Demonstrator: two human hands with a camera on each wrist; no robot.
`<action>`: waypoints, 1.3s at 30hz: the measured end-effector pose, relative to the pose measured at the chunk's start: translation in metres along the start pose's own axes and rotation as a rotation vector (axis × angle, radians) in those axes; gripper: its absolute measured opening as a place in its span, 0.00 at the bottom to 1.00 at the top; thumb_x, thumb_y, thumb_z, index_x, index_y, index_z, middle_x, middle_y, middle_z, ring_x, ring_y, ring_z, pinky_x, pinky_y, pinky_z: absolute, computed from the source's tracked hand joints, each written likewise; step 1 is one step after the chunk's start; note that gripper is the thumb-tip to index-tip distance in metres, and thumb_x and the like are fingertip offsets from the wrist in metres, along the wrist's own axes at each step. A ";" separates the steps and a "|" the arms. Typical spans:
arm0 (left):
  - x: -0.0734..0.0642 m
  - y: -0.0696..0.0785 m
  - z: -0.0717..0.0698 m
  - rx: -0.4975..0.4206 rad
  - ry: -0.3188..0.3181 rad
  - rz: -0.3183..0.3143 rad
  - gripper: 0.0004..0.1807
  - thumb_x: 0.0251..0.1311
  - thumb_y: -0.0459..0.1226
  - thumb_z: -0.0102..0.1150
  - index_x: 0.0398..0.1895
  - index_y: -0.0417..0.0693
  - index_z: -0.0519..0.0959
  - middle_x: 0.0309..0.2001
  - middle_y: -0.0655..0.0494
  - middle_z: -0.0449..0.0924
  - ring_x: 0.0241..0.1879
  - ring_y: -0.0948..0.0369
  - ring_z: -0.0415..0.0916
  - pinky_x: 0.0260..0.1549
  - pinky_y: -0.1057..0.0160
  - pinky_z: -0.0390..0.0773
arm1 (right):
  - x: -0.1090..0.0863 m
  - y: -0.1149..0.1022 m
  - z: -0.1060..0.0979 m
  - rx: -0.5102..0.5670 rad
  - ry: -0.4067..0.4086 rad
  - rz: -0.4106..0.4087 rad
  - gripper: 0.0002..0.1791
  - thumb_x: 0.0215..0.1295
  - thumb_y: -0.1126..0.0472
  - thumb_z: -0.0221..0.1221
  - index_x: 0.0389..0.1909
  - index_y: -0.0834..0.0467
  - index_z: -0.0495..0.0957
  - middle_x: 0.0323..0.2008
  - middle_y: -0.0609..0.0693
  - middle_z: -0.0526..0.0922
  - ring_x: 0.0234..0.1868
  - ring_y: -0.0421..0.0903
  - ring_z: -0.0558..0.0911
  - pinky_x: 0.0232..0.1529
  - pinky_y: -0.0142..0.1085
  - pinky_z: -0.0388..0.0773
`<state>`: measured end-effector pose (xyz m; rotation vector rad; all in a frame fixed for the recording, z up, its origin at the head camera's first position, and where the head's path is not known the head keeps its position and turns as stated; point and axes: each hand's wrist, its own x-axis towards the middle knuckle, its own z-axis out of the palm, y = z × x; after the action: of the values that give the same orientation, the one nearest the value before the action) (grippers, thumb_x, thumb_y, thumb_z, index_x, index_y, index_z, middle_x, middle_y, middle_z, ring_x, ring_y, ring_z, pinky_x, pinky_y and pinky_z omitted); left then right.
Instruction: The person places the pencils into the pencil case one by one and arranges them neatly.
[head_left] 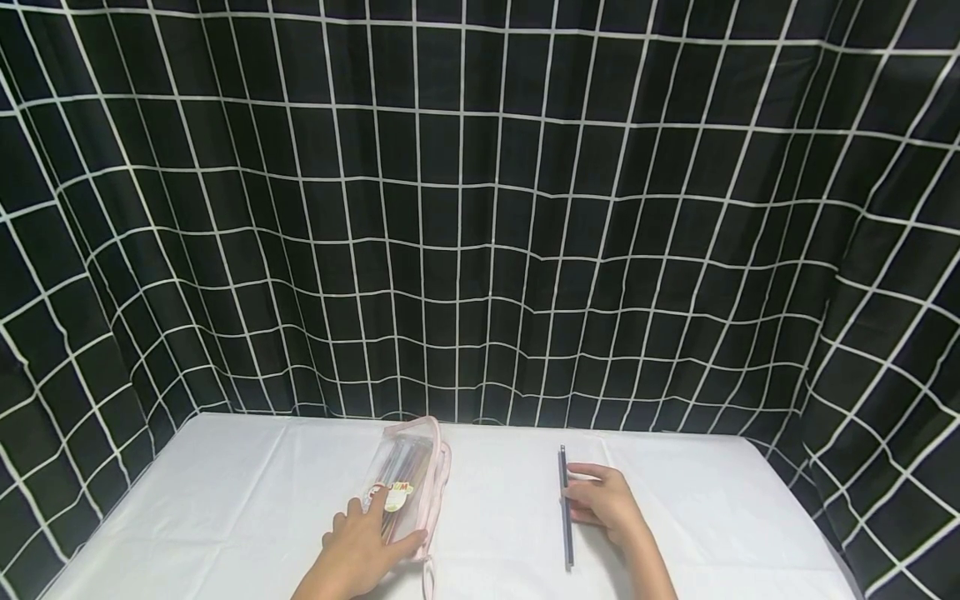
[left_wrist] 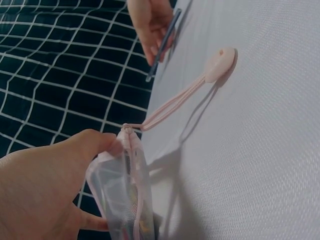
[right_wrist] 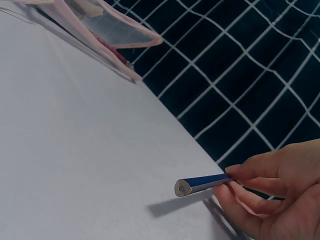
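Observation:
A clear pencil case (head_left: 411,457) with pink edging and a cartoon label sits on the left part of the white table, several pencils inside. My left hand (head_left: 352,552) holds it by its near end, thumb on the right edge and fingers across the top. From the case's zipper a pink cord (left_wrist: 170,106) runs to a pale pink pull tab (left_wrist: 220,66). Over on the right, my right hand (head_left: 611,504) pinches a dark blue pencil (head_left: 567,540) between thumb and fingers. Its flat, unsharpened end (right_wrist: 183,188) faces the right wrist camera, and its shadow falls on the cloth.
A white cloth (head_left: 495,500) covers the table. Behind it and on both sides hangs a black curtain (head_left: 480,217) with a white grid, meeting the table's back edge.

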<state>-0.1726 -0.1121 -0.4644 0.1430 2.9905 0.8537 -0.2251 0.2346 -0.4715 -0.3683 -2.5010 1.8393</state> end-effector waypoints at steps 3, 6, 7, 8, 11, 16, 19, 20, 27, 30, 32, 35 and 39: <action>0.000 0.000 0.000 0.000 0.002 0.002 0.51 0.61 0.64 0.67 0.74 0.33 0.68 0.55 0.25 0.72 0.52 0.30 0.74 0.49 0.24 0.72 | -0.001 -0.001 0.003 0.020 -0.006 -0.003 0.30 0.61 0.72 0.63 0.65 0.75 0.73 0.42 0.65 0.87 0.31 0.44 0.87 0.34 0.40 0.88; 0.001 0.000 0.001 -0.001 0.000 0.000 0.52 0.61 0.64 0.67 0.74 0.33 0.68 0.55 0.24 0.72 0.53 0.29 0.74 0.49 0.23 0.72 | -0.002 -0.003 0.005 0.037 -0.010 -0.008 0.30 0.61 0.73 0.63 0.65 0.75 0.73 0.43 0.65 0.87 0.30 0.44 0.87 0.34 0.39 0.88; 0.001 -0.001 0.000 -0.001 -0.001 -0.002 0.52 0.61 0.64 0.67 0.74 0.33 0.68 0.55 0.24 0.72 0.53 0.29 0.74 0.50 0.23 0.72 | -0.003 -0.003 0.006 0.044 -0.011 -0.008 0.30 0.61 0.73 0.63 0.65 0.75 0.74 0.43 0.65 0.87 0.29 0.44 0.86 0.34 0.39 0.88; 0.001 -0.001 0.000 -0.001 -0.001 -0.004 0.52 0.61 0.64 0.67 0.74 0.33 0.68 0.56 0.24 0.72 0.54 0.29 0.74 0.50 0.23 0.72 | -0.003 -0.004 0.007 0.049 -0.015 -0.010 0.30 0.61 0.73 0.63 0.65 0.76 0.73 0.43 0.65 0.87 0.29 0.44 0.86 0.34 0.39 0.88; 0.000 0.000 0.000 0.000 -0.003 -0.006 0.52 0.61 0.64 0.67 0.74 0.33 0.68 0.56 0.23 0.72 0.54 0.29 0.74 0.50 0.23 0.72 | -0.004 -0.005 0.011 0.058 -0.014 -0.012 0.29 0.61 0.73 0.64 0.65 0.75 0.74 0.42 0.64 0.87 0.28 0.44 0.87 0.33 0.39 0.88; 0.001 0.000 0.001 0.003 0.000 -0.001 0.51 0.61 0.64 0.67 0.74 0.34 0.68 0.56 0.24 0.72 0.53 0.30 0.74 0.49 0.24 0.72 | -0.005 -0.008 0.018 0.069 -0.018 -0.023 0.29 0.61 0.74 0.64 0.64 0.76 0.74 0.42 0.65 0.87 0.28 0.44 0.87 0.32 0.39 0.88; 0.001 -0.001 0.001 0.000 0.003 -0.001 0.51 0.61 0.64 0.67 0.74 0.34 0.68 0.56 0.24 0.72 0.53 0.30 0.74 0.49 0.24 0.72 | -0.006 -0.009 0.021 0.080 -0.020 -0.033 0.29 0.61 0.75 0.64 0.64 0.76 0.74 0.42 0.65 0.86 0.28 0.44 0.87 0.33 0.39 0.88; 0.000 -0.001 0.001 -0.001 0.003 -0.002 0.52 0.61 0.64 0.67 0.74 0.34 0.68 0.56 0.24 0.72 0.54 0.30 0.73 0.49 0.24 0.72 | -0.007 -0.009 0.023 0.081 -0.022 -0.036 0.28 0.61 0.75 0.64 0.64 0.76 0.74 0.42 0.65 0.86 0.28 0.44 0.87 0.33 0.39 0.88; 0.000 0.000 0.002 0.002 0.008 0.003 0.52 0.61 0.64 0.66 0.74 0.33 0.68 0.58 0.20 0.71 0.57 0.25 0.72 0.51 0.22 0.71 | -0.010 -0.013 0.030 0.089 -0.025 -0.047 0.28 0.61 0.74 0.65 0.64 0.76 0.75 0.41 0.64 0.87 0.27 0.44 0.86 0.32 0.39 0.88; 0.000 0.000 0.002 0.000 0.012 0.004 0.52 0.60 0.64 0.66 0.74 0.33 0.68 0.58 0.20 0.71 0.57 0.25 0.72 0.51 0.22 0.71 | -0.011 -0.015 0.034 0.091 -0.030 -0.049 0.28 0.61 0.75 0.64 0.64 0.75 0.75 0.41 0.63 0.87 0.27 0.44 0.87 0.32 0.39 0.88; 0.000 -0.001 0.002 0.001 0.013 0.003 0.52 0.60 0.64 0.66 0.74 0.33 0.68 0.58 0.21 0.71 0.56 0.26 0.72 0.51 0.22 0.71 | -0.012 -0.017 0.036 0.087 -0.033 -0.054 0.28 0.61 0.74 0.65 0.64 0.75 0.75 0.41 0.64 0.87 0.27 0.44 0.87 0.33 0.39 0.88; 0.000 -0.001 0.001 0.001 0.007 -0.003 0.52 0.61 0.64 0.66 0.74 0.33 0.68 0.57 0.22 0.71 0.55 0.28 0.73 0.50 0.24 0.71 | -0.013 -0.018 0.041 0.082 -0.043 -0.069 0.28 0.61 0.74 0.65 0.64 0.75 0.75 0.42 0.65 0.86 0.28 0.45 0.88 0.33 0.39 0.88; 0.000 0.000 0.002 0.010 0.007 0.004 0.52 0.61 0.64 0.66 0.74 0.34 0.68 0.57 0.23 0.72 0.54 0.30 0.73 0.49 0.25 0.72 | -0.016 -0.020 0.048 0.087 -0.062 -0.083 0.28 0.62 0.74 0.65 0.64 0.75 0.75 0.42 0.66 0.86 0.28 0.45 0.87 0.33 0.40 0.88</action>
<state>-0.1723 -0.1115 -0.4659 0.1464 3.0019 0.8419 -0.2205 0.1812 -0.4653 -0.2058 -2.4244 1.9481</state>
